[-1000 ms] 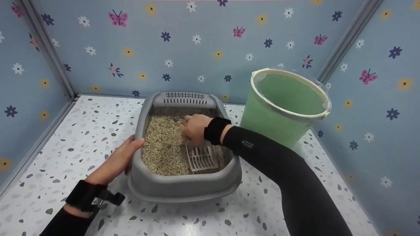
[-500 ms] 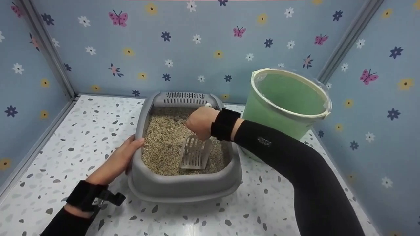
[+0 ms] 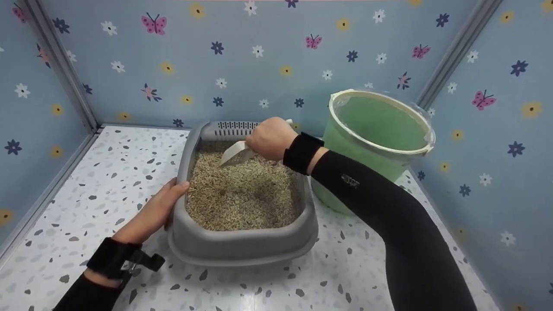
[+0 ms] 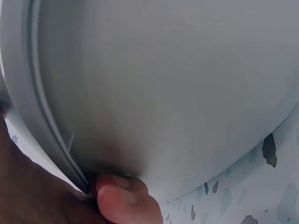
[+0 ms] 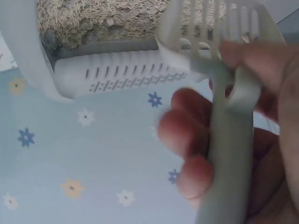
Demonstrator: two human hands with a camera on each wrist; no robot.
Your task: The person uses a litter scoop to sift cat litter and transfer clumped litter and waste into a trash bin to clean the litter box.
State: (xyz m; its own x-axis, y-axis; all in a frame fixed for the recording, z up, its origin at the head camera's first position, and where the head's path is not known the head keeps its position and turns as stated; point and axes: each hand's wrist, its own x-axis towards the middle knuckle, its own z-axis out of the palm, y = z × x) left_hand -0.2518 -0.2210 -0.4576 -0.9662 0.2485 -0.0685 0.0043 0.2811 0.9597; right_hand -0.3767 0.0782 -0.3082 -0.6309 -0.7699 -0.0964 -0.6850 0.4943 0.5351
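Observation:
My right hand [image 3: 271, 138] grips the handle of a pale litter scoop [image 3: 236, 153], its slotted head tilted over the back of the litter. In the right wrist view, the fingers wrap around the scoop's handle [image 5: 229, 158] while the thumb lies near the base of the slotted head. My left hand [image 3: 157, 209] holds the left side of a grey litter box [image 3: 242, 248], thumb over the rim. Curled fingertips [image 4: 124, 200] show under the box's lip in the left wrist view. Tan granular litter [image 3: 242, 198] fills the box, with a shallow hollow towards the front.
A green bucket [image 3: 376, 162] with a cream rim and a clear liner stands to the right, behind my right forearm. Blue flowered panels [image 3: 259, 65] close off the back and both sides. The speckled white tabletop [image 3: 108, 172] lies under everything.
My right hand has raised the scoop from the front of the litter and carried it towards the back, turning its head leftward. The left hand stays on the box's rim.

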